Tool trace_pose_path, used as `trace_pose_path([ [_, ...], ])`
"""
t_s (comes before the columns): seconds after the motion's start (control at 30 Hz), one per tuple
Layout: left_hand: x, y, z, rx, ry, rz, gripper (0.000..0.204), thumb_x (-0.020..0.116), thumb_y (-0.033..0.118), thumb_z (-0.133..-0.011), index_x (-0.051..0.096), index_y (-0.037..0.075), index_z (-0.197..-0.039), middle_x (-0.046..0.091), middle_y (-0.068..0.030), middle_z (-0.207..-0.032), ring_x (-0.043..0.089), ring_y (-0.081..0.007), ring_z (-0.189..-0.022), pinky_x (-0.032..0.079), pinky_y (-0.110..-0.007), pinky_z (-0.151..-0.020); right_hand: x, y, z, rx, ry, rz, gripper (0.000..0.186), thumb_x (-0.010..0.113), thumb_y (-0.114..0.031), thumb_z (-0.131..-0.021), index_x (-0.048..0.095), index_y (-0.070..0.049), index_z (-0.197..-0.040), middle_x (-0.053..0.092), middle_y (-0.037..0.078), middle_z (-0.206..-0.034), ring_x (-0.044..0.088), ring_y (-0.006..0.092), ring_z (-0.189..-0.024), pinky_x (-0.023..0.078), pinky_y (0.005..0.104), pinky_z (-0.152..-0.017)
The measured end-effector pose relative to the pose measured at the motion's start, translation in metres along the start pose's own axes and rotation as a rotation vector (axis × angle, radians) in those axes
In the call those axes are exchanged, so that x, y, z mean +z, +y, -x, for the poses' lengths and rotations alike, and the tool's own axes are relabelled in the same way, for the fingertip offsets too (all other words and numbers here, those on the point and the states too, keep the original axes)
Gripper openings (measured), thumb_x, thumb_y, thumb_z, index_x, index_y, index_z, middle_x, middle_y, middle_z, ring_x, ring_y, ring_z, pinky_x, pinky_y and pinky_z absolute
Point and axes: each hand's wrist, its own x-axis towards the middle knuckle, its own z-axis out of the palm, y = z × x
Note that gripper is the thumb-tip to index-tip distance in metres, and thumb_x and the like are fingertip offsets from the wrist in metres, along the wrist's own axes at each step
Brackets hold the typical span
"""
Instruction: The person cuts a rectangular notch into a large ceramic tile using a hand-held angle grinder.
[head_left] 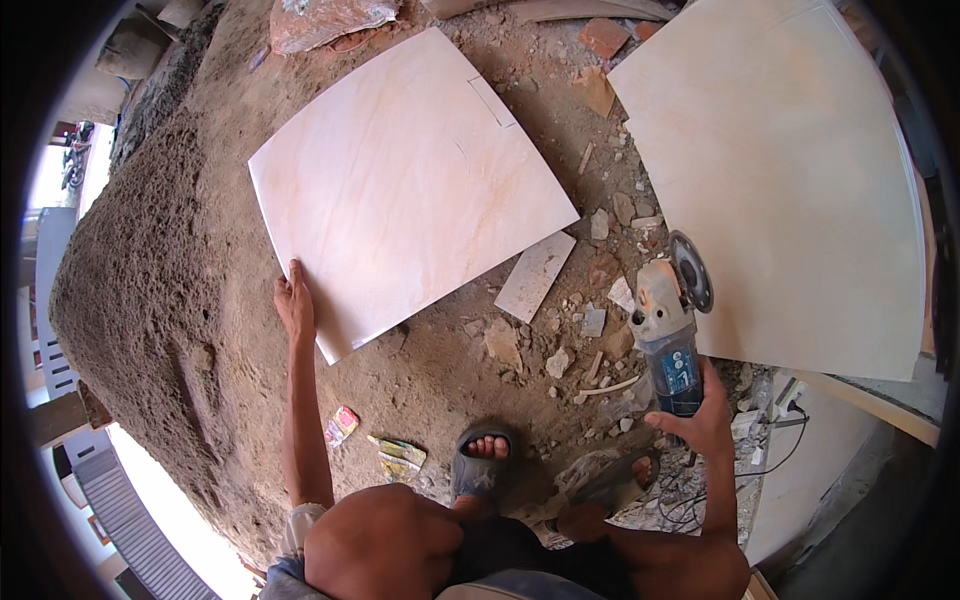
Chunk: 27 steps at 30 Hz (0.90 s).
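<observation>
A large cream marbled tile point(410, 190) lies tilted before me, with thin pencil lines drawn near its far right edge. My left hand point(295, 305) is closed on the tile's left edge, one finger showing against it and the others mostly hidden. In my right hand point(698, 418) is an angle grinder point(668, 345), gripped by its blue and black body. The grinder's dark cutting disc point(691, 271) points away from me, beside a second large cream tile point(780, 180) on the right.
Tile offcuts such as a narrow strip point(536, 276) and broken stones litter the dirt between the tiles. A sand heap point(130, 270) rises at left. Crumpled wrappers point(398, 457) lie near my sandalled feet point(482, 462). A black cord point(770, 465) coils at lower right.
</observation>
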Motion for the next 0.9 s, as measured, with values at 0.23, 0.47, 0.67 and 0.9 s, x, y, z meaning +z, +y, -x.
trace_pose_path([
  [0.23, 0.013, -0.005, 0.007, 0.124, 0.061, 0.139, 0.069, 0.067, 0.063, -0.109, 0.071, -0.006, -0.111, 0.068, -0.0083, -0.080, 0.059, -0.0153, -0.071, 0.049, -0.035, -0.064, -0.036, -0.097, -0.059, 0.024, -0.121, 0.031, 0.068, 0.095, -0.026, -0.077, 0.063, 0.000, -0.130, 0.070, 0.005, -0.107, 0.066, 0.0137, -0.095, 0.055, 0.0323, -0.088],
  [0.47, 0.004, -0.005, 0.005, 0.163, 0.103, 0.193, 0.067, 0.069, 0.061, -0.108, 0.071, -0.006, -0.109, 0.059, -0.0023, -0.074, 0.048, -0.0125, -0.067, 0.042, -0.034, -0.059, -0.028, -0.129, -0.065, 0.031, -0.076, -0.103, 0.064, 0.091, -0.024, -0.078, 0.063, -0.001, -0.131, 0.072, 0.006, -0.104, 0.070, 0.0139, -0.089, 0.058, 0.0317, -0.084],
  [0.67, -0.001, -0.009, 0.002, 0.146, 0.109, 0.124, 0.067, 0.071, 0.060, -0.107, 0.071, -0.006, -0.108, 0.060, -0.0025, -0.075, 0.046, -0.0111, -0.067, 0.039, -0.033, -0.058, 0.002, -0.107, -0.075, 0.036, -0.078, -0.351, 0.070, 0.089, -0.025, -0.079, 0.060, 0.002, -0.136, 0.073, 0.011, -0.099, 0.074, 0.0186, -0.082, 0.063, 0.0352, -0.076],
  [0.9, -0.035, 0.107, 0.036, 0.422, -0.087, -0.107, 0.054, 0.065, 0.044, -0.113, 0.059, 0.001, -0.145, 0.069, -0.0247, -0.142, 0.067, -0.0390, -0.131, 0.052, -0.056, -0.113, 0.053, -0.086, -0.104, -0.033, -0.251, -0.888, 0.087, 0.090, -0.032, -0.079, 0.047, 0.004, -0.145, 0.072, 0.018, -0.092, 0.075, 0.0271, -0.070, 0.066, 0.0407, -0.062],
])
